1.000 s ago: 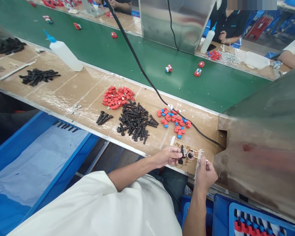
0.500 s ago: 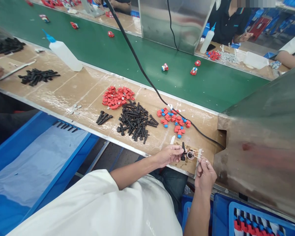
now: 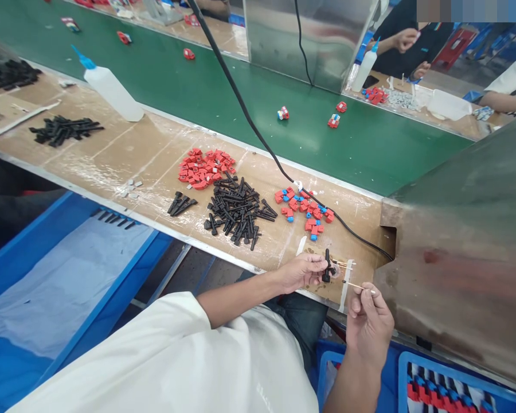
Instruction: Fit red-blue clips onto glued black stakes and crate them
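My left hand (image 3: 301, 271) pinches a small black plastic pin (image 3: 327, 265) and holds it upright over a little round metal pot (image 3: 334, 269) near the bench's front edge. A few thin wooden sticks (image 3: 344, 264) lie across that pot. My right hand (image 3: 367, 315) is closed on a thin wooden stick (image 3: 361, 288), held level just right of the pot, a little apart from the pin. A pile of black pins (image 3: 236, 209), a heap of red pieces (image 3: 203, 167) and a cluster of red-and-blue pieces (image 3: 304, 209) lie on the bench beyond my hands.
A black cable (image 3: 258, 135) crosses the bench and green conveyor belt (image 3: 223, 92), which carries a few red-and-blue pieces (image 3: 282, 113). A white squeeze bottle (image 3: 109, 89) lies at left. A metal housing (image 3: 464, 252) blocks the right. Blue bins (image 3: 60, 275) sit below; other people work across the belt.
My right hand has drawn back from the pot toward me with the stick. My left hand has shifted the black pin slightly right, over the pot. The pieces on the belt have drifted left.
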Demonstrator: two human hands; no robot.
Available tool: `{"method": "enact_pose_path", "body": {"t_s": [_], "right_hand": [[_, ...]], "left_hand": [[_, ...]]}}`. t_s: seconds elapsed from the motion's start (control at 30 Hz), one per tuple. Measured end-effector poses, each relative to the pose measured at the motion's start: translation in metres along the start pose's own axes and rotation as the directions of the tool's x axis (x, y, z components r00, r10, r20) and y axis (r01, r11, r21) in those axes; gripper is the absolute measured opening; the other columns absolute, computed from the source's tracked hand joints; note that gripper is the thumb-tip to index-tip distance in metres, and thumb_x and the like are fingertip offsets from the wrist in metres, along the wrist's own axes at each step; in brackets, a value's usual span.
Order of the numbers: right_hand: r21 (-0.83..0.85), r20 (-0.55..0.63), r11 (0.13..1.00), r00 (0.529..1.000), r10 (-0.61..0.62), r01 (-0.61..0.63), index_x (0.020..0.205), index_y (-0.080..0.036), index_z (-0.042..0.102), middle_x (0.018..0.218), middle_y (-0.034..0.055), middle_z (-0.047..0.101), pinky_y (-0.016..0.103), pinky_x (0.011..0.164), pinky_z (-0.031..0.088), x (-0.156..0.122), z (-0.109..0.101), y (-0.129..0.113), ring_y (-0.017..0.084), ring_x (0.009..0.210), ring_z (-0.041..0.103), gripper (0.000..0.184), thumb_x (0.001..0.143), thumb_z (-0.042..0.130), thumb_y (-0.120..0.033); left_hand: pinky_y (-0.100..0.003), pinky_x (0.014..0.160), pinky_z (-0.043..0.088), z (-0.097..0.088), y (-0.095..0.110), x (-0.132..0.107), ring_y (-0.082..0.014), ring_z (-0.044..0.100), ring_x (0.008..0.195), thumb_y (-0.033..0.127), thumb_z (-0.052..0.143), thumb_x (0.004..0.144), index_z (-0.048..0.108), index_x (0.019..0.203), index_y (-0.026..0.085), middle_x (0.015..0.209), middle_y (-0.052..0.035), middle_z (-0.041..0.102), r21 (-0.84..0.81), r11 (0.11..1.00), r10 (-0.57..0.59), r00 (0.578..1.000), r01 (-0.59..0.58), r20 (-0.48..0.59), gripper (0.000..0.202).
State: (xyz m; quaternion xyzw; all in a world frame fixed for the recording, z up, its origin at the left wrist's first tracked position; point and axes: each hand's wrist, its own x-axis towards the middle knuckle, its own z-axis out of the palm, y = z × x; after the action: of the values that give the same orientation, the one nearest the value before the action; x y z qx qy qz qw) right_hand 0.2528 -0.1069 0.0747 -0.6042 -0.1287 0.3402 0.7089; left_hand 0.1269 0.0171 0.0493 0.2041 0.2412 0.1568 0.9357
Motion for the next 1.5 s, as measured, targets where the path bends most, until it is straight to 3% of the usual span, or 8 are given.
{"method": "enact_pose_path", "body": {"t_s": [0.27, 0.47, 0.77, 1.07, 1.2, 1.37, 1.5], "right_hand": [[-0.216, 0.058, 0.936, 0.961, -0.271, 0.277, 0.085, -0.018, 0.069, 0.076, 0.0002, 0.059, 0.021, 0.045, 0.034, -0.026, 0.017, -0.010, 0.007, 0.052, 0.046, 0.024, 0.084, 0.075, -0.041], [-0.266, 0.129, 0.922, 0.958, -0.255, 0.282, 0.086, -0.018, 0.069, 0.076, 0.0008, 0.059, 0.020, 0.047, 0.035, -0.022, 0.014, -0.004, 0.008, 0.055, 0.046, 0.024, 0.088, 0.071, -0.042], [-0.369, 0.146, 0.895, 0.967, -0.211, 0.251, 0.087, -0.017, 0.069, 0.069, -0.0020, 0.058, 0.021, 0.049, 0.036, -0.016, 0.010, 0.002, 0.009, 0.054, 0.047, 0.029, 0.089, 0.069, -0.046], [-0.530, 0.201, 0.780, 0.943, -0.266, 0.333, 0.089, -0.018, 0.068, 0.069, -0.0021, 0.057, 0.023, 0.051, 0.041, -0.017, 0.012, -0.001, 0.010, 0.054, 0.050, 0.030, 0.093, 0.062, -0.047], [-0.596, 0.350, 0.623, 0.862, -0.367, 0.507, 0.093, -0.019, 0.067, 0.079, 0.0004, 0.060, 0.024, 0.055, 0.047, -0.020, 0.013, -0.004, 0.012, 0.059, 0.055, 0.023, 0.098, 0.055, -0.038], [-0.568, 0.537, 0.408, 0.697, -0.475, 0.715, 0.100, -0.019, 0.064, 0.085, 0.0026, 0.062, 0.024, 0.056, 0.051, -0.023, 0.020, -0.006, 0.011, 0.060, 0.058, 0.015, 0.100, 0.049, -0.020], [-0.520, 0.643, 0.253, 0.569, -0.512, 0.816, 0.107, -0.019, 0.060, 0.087, 0.0047, 0.063, 0.025, 0.060, 0.055, -0.024, 0.025, -0.004, 0.013, 0.066, 0.061, 0.018, 0.099, 0.047, -0.010]], "left_hand": [[-0.015, 0.049, 0.036, 0.002, -0.001, -0.003, -0.0045, 0.054, 0.058, 0.046, 0.095, 0.054, 0.068, 0.080, 0.011, 0.076, -0.0027, 0.067, 0.009, 1.000, -0.005, 1.000, 0.005, 0.022, 0.052], [-0.016, 0.049, 0.036, 0.003, 0.001, -0.004, -0.0033, 0.051, 0.054, 0.048, 0.094, 0.054, 0.066, 0.079, 0.011, 0.075, -0.0019, 0.067, 0.031, 1.000, -0.001, 0.999, 0.000, 0.040, 0.053], [-0.017, 0.049, 0.035, -0.001, 0.001, -0.004, -0.0036, 0.050, 0.053, 0.054, 0.094, 0.049, 0.065, 0.079, 0.011, 0.071, 0.0003, 0.064, 0.088, 0.996, 0.019, 0.999, -0.023, 0.038, 0.059], [-0.021, 0.052, 0.034, -0.004, 0.000, -0.006, -0.0060, 0.047, 0.054, 0.069, 0.085, 0.053, 0.062, 0.075, 0.012, 0.068, 0.0007, 0.061, 0.287, 0.949, 0.116, 0.991, -0.131, 0.067, 0.065], [-0.022, 0.052, 0.035, -0.006, -0.001, -0.006, -0.0072, 0.045, 0.053, 0.073, 0.079, 0.058, 0.059, 0.072, 0.013, 0.061, 0.0034, 0.055, 0.367, 0.908, 0.187, 0.979, -0.203, 0.079, 0.065], [-0.023, 0.053, 0.036, -0.009, -0.005, -0.005, -0.0086, 0.046, 0.054, 0.077, 0.073, 0.063, 0.056, 0.073, 0.015, 0.060, 0.0035, 0.052, 0.467, 0.851, 0.238, 0.969, -0.240, 0.064, 0.065], [-0.023, 0.054, 0.035, -0.011, -0.009, -0.005, -0.0084, 0.045, 0.053, 0.080, 0.068, 0.066, 0.059, 0.077, 0.014, 0.061, 0.0032, 0.053, 0.525, 0.801, 0.311, 0.949, -0.287, 0.044, 0.067]]}}
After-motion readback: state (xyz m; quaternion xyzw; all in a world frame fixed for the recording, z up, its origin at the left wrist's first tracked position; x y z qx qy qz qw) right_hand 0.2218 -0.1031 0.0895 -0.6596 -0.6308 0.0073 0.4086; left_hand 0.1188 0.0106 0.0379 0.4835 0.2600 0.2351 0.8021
